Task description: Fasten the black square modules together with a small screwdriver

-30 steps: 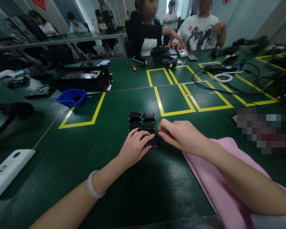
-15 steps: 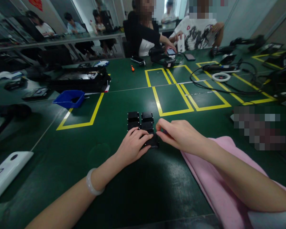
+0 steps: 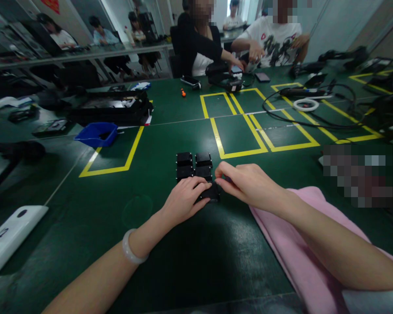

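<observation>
Several small black rectangular blocks with shiny pins or screws at their corners lie in two columns on the green table, among them a far left block [image 3: 184, 158] and a far right block [image 3: 203, 159]. My left hand [image 3: 186, 194] holds the nearest right block [image 3: 212, 192], its thumb at the near edge and forefinger on top. The other left fingers cover part of the group. My right hand [image 3: 245, 181] is closed in a pinch beside that block's right edge; whatever is between its fingertips is too small or hidden to make out.
A pink cloth [image 3: 281, 235] lies under my right forearm. A white device [image 3: 16, 237] rests at the left, and a blue tray [image 3: 98, 133] stands beyond it. Black cables [image 3: 343, 124] and a white ring [image 3: 305, 105] lie far right. Other people sit across the table.
My hands and the blocks keep nearly the same places, with the view shifted slightly. Across the table, a person's hand has moved down, and the white item it held is no longer visible.
</observation>
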`<action>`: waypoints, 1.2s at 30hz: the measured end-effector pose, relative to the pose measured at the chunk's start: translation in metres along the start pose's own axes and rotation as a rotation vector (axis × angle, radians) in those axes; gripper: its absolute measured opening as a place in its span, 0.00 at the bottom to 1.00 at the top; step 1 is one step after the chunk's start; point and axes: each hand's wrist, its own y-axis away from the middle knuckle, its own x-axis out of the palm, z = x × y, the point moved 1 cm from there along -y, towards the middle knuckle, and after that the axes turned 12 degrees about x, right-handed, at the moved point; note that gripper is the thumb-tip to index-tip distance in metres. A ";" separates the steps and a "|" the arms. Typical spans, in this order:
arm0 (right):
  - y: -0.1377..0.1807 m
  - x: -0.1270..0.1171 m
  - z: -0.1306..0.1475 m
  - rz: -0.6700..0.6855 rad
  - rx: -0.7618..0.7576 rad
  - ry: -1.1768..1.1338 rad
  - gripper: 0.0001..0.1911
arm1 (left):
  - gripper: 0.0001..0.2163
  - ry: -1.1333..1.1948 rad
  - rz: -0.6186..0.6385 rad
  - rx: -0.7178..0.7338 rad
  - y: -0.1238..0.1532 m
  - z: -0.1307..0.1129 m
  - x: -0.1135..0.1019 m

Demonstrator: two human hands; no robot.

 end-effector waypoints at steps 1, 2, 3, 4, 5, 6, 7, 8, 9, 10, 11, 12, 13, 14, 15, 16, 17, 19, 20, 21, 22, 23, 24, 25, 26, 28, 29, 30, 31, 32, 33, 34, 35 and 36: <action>0.000 0.000 0.000 -0.006 -0.001 -0.014 0.10 | 0.13 0.003 0.000 -0.002 0.000 0.000 0.000; 0.001 0.001 0.000 -0.014 -0.001 -0.025 0.09 | 0.13 0.006 0.000 -0.003 0.000 0.000 0.000; 0.001 0.001 0.000 -0.021 -0.001 -0.032 0.08 | 0.13 0.008 0.000 -0.003 0.000 0.000 0.000; 0.001 0.001 0.001 -0.026 -0.002 -0.034 0.08 | 0.13 0.010 -0.001 -0.003 0.000 0.000 0.000; 0.002 0.000 0.001 -0.033 -0.004 -0.032 0.08 | 0.13 0.010 -0.002 -0.003 0.000 0.000 -0.001; 0.002 0.000 0.001 -0.034 -0.009 -0.030 0.08 | 0.13 0.010 -0.004 -0.003 0.000 0.000 0.000; 0.002 0.000 0.001 -0.028 -0.012 -0.020 0.08 | 0.13 0.008 -0.003 -0.005 0.000 0.000 0.000; 0.002 -0.001 0.001 -0.027 -0.013 0.000 0.09 | 0.14 0.006 -0.002 -0.008 0.000 0.000 0.000; 0.003 -0.001 0.001 -0.023 -0.012 0.017 0.11 | 0.14 0.004 0.001 -0.010 0.001 0.001 0.000; 0.003 -0.001 0.001 -0.019 -0.012 0.029 0.12 | 0.14 0.003 0.003 -0.010 0.001 0.001 0.000; 0.003 -0.001 0.001 -0.017 -0.011 0.031 0.11 | 0.14 0.003 0.006 -0.009 0.001 0.001 0.000; 0.003 -0.001 0.001 -0.016 -0.010 0.024 0.10 | 0.14 0.004 0.009 -0.007 0.001 0.002 0.000; 0.003 -0.001 0.001 -0.016 -0.011 0.010 0.09 | 0.14 0.006 0.010 -0.005 0.001 0.002 0.001; 0.003 -0.001 0.001 -0.018 -0.012 -0.006 0.08 | 0.14 0.007 0.010 -0.004 0.001 0.002 0.001; 0.003 0.000 0.001 -0.022 -0.014 -0.018 0.07 | 0.14 0.007 0.010 -0.003 0.001 0.002 0.001; 0.003 0.000 0.001 -0.025 -0.016 -0.025 0.07 | 0.14 0.006 0.009 -0.002 0.001 0.002 0.001; 0.003 0.000 0.001 -0.026 -0.016 -0.023 0.07 | 0.14 0.006 0.007 -0.002 0.001 0.002 0.001; 0.002 -0.001 0.001 -0.022 -0.017 -0.002 0.10 | 0.14 0.003 0.005 -0.003 0.001 0.002 0.000; 0.002 -0.001 0.001 -0.019 -0.016 0.013 0.11 | 0.14 0.001 0.005 -0.004 0.001 0.002 0.000; 0.002 -0.001 0.001 -0.015 -0.015 0.023 0.13 | 0.14 0.001 0.005 -0.005 0.001 0.002 0.000; 0.002 -0.001 0.001 -0.012 -0.016 0.026 0.12 | 0.14 0.003 0.006 -0.007 0.001 0.002 0.000; 0.002 -0.001 0.001 -0.012 -0.018 0.020 0.11 | 0.14 0.005 0.007 -0.009 0.001 0.002 0.000; 0.003 -0.001 0.001 -0.011 -0.020 0.007 0.09 | 0.14 0.009 0.009 -0.010 0.001 0.002 -0.001; 0.003 -0.001 0.001 -0.012 -0.021 -0.009 0.08 | 0.14 0.013 0.011 -0.010 0.001 0.002 0.000; 0.003 -0.001 0.001 -0.013 -0.022 -0.023 0.07 | 0.14 0.014 0.012 -0.011 0.001 0.002 0.000; 0.004 -0.001 0.001 -0.011 -0.022 -0.034 0.06 | 0.14 0.012 0.011 -0.011 0.001 0.002 0.000; 0.004 -0.001 0.001 -0.010 -0.022 -0.029 0.07 | 0.14 0.011 0.008 -0.011 0.001 0.002 0.000; 0.004 -0.001 0.001 -0.008 -0.022 -0.018 0.08 | 0.14 0.011 0.004 -0.011 0.001 0.002 0.001; 0.004 -0.001 0.002 -0.006 -0.022 -0.003 0.10 | 0.14 0.012 0.002 -0.011 0.001 0.002 0.001; 0.003 -0.001 0.002 -0.005 -0.021 0.013 0.12 | 0.14 0.011 0.001 -0.011 0.001 0.002 0.001; 0.003 -0.001 0.002 -0.006 -0.020 0.024 0.13 | 0.14 0.010 -0.001 -0.011 0.001 0.002 0.001; 0.003 -0.001 0.002 -0.004 -0.020 0.026 0.13 | 0.14 0.009 0.000 -0.012 0.001 0.002 0.001; 0.003 -0.001 0.002 -0.001 -0.019 0.017 0.12 | 0.14 0.008 0.003 -0.012 0.001 0.002 0.000; 0.003 -0.001 0.002 0.004 -0.019 0.002 0.10 | 0.14 0.008 0.005 -0.013 0.001 0.002 0.000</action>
